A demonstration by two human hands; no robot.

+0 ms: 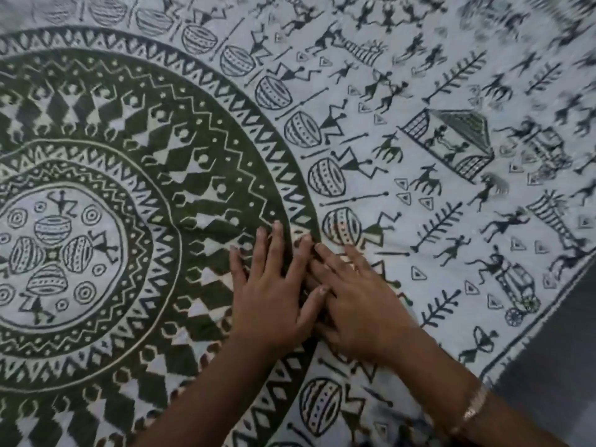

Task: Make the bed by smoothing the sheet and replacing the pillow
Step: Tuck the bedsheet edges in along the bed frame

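Here both hands lie flat on the sheet [419, 130], low and a little right of the middle of the frame. The left hand [271, 295] rests on the dark green ring of the round pattern. The right hand [358, 304] sits just beside it on the paler cloth, and the left thumb touches the right hand's fingers. All the fingers [277, 233] are straight and slightly spread, palms down, holding nothing. Judging by the task, they are placed so to press the cloth down and sweep it flat, starting close together, probably so that any slack can be pushed outward. A bangle [474, 406] circles the right wrist at the lower right.

The sheet fills nearly the whole frame. It is a pale fabric printed with a large green medallion at the left and small dark figures, drums, huts and branch shapes across the upper right. It looks mostly smooth, with only faint ripples in the medallion near the left hand. Its bordered edge runs diagonally at the lower right, and beyond it lies a dark grey surface [561, 350]; whether that is floor or the side of the bed cannot be told. No pillow is in view, so that step seems not yet done.
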